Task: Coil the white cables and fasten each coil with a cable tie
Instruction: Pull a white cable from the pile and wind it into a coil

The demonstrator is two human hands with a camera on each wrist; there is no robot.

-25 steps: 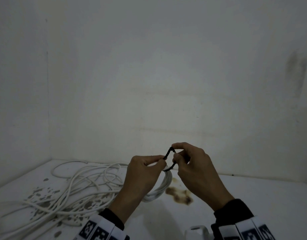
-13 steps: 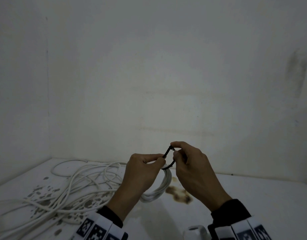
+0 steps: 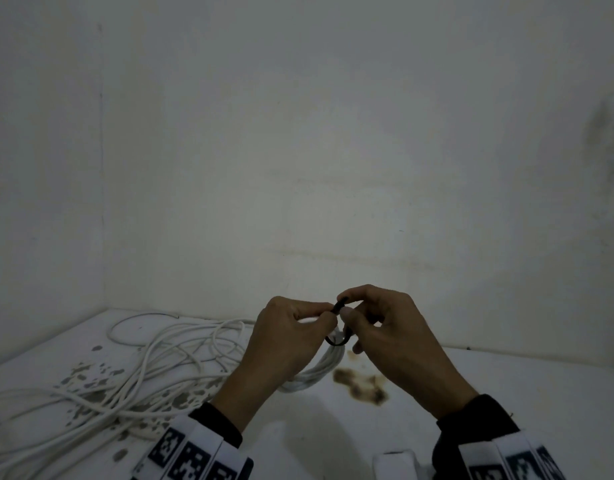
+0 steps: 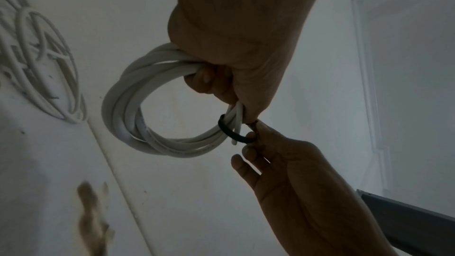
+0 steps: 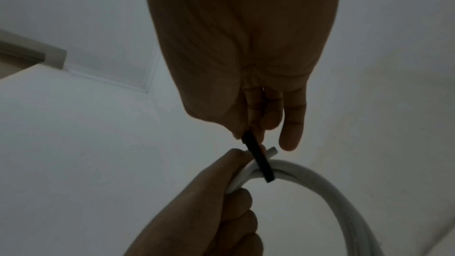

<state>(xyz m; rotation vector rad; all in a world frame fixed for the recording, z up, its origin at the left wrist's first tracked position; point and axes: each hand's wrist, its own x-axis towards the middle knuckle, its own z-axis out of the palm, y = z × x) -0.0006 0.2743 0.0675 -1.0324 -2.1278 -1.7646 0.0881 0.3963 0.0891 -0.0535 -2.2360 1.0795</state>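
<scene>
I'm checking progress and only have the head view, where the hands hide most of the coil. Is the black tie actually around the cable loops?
Observer: Yes. In the left wrist view the black tie wraps the white coil below the left hand.
Operator: Who holds the tie?
Observer: The right hand pinches its upper part.
Operator: Any cable end loose?
Observer: A short white end sticks out beside the tie.

Left hand point(image 4: 236, 46) grips white coil point(image 4: 138, 108); right hand point(image 4: 302, 188) pinches black tie point(image 4: 230, 131).
</scene>
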